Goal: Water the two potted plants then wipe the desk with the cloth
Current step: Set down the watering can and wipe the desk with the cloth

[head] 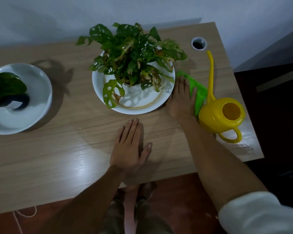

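A leafy potted plant [130,54] stands on a white plate [98,86] at the middle of the wooden desk [66,157]. A second plant [3,86] sits on a white plate [39,88] at the left edge. My right hand [181,100] lies flat on a green cloth [199,95], pressing it to the desk between the middle plate and a yellow watering can [222,117]. My left hand [130,147] rests flat on the desk in front of the middle plate, fingers together, holding nothing.
A round cable hole [198,43] is at the desk's back right corner. The watering can's long spout [211,71] points toward the wall. The desk's right edge is close behind the can. The floor below is reddish.
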Demonstrator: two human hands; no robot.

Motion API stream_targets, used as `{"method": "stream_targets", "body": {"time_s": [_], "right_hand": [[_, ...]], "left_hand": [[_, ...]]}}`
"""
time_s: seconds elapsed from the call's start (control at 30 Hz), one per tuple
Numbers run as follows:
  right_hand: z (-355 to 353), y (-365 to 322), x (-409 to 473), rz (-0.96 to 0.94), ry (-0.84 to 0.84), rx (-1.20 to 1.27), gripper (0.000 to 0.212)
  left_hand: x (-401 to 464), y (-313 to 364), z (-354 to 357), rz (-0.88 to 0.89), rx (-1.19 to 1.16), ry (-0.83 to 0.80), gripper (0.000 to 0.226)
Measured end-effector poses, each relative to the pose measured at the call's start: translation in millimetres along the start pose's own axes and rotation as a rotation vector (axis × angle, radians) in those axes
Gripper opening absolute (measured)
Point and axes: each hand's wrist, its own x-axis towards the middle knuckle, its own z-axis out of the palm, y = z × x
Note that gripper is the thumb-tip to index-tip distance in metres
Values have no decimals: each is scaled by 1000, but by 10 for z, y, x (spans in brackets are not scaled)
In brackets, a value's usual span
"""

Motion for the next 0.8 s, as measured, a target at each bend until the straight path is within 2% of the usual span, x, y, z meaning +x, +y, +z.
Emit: {"method": "stream_targets", "body": {"time_s": [0.07,0.2,0.43,0.6,0.8], "right_hand": [[42,-92,-355,3,37,31,70],[164,-414,-954,61,-31,24,71],[422,-1476,-1717,-22,-81,-11,75],[575,-2200,-1702,-195,-42,-22,70],[632,-3021,-1075,-390,-142,-42,70]], "left_hand": [[-8,-2,-23,8,-40,-3,78],[-88,-112,-107,-5,-196,30,72],[-534,-1129,-403,-111,-191,101,68],[-802,-1898,-598,-163,-103,101,68],[-1079,-2704,-747,-201,-42,102,69]]}}
